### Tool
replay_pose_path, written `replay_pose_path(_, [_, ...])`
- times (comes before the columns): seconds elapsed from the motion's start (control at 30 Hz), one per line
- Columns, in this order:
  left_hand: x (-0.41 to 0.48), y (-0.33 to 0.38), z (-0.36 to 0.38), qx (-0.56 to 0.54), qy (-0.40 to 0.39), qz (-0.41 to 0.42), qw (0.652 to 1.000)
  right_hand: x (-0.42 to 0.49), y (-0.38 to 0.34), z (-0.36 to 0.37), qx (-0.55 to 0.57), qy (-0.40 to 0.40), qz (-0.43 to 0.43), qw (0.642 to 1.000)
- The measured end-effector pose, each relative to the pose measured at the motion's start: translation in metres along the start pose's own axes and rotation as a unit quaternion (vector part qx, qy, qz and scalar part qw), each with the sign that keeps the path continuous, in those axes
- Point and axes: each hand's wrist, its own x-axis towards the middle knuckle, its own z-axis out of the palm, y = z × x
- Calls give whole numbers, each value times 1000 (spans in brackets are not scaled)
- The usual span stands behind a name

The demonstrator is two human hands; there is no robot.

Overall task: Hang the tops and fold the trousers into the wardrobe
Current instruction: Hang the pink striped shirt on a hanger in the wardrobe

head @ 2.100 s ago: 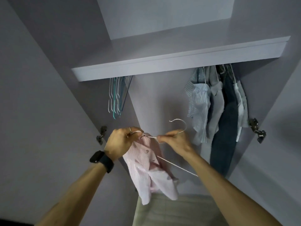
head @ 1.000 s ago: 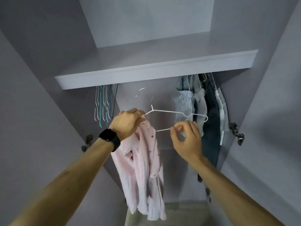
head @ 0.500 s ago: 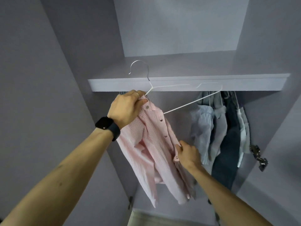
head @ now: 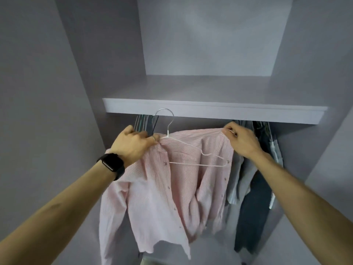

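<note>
Two hands held a pink striped shirt up in the open wardrobe, just under the front edge of its shelf. The left hand, with a ring on one finger and a dark watch on the wrist, had its fingers curled round the shirt's collar, right beside the neck of a white wire hanger. Whether those fingers also gripped the wire itself could not be told. The right hand pinched the upper edge of the shirt further right, at about the same height, so the cloth stretched between the two hands and the rest hung loose below, front open, buttons showing along one edge.

The hanger's hook rose in front of the shelf edge; whether it sat on a rail could not be told. Its right arm and lower bar lay bare against the shirt's inner side, not covered by cloth.

Behind the left hand, a bunch of empty hangers hung under the shelf. To the right, behind the right arm, several garments hung close together, pale ones and a long dark one, just beside the pink shirt.
</note>
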Motion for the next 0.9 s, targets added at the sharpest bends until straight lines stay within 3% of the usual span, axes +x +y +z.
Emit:
replay_pose_path(0.17, [10, 8, -5, 85, 0, -82, 993, 11, -9, -7, -59, -28, -90, 994])
replay_pose_path(0.3, [26, 20, -13, 114, -19, -94, 989, 3, -8, 0, -117, -71, -71, 988])
replay_pose_path(0.43, [40, 19, -20, 105, -8, -139, 985, -11, -6, 9, -103, -80, -50, 990])
replay_pose_path(0.6, [53, 35, -25, 173, -20, -92, 980, -15, -8, 5, -83, -79, -7, 993])
replay_pose_path(0.7, [53, 62, -17, 185, -54, -68, 979, -10, -31, 0, -37, -27, 22, 999])
replay_pose_path(0.8, [51, 88, -7, 135, -91, -44, 986, -12, -63, 1, 92, 52, 35, 994])
replay_pose_path(0.9, [47, 93, 2, 68, -91, -75, 991, -32, -72, 6, 141, 45, -5, 989])
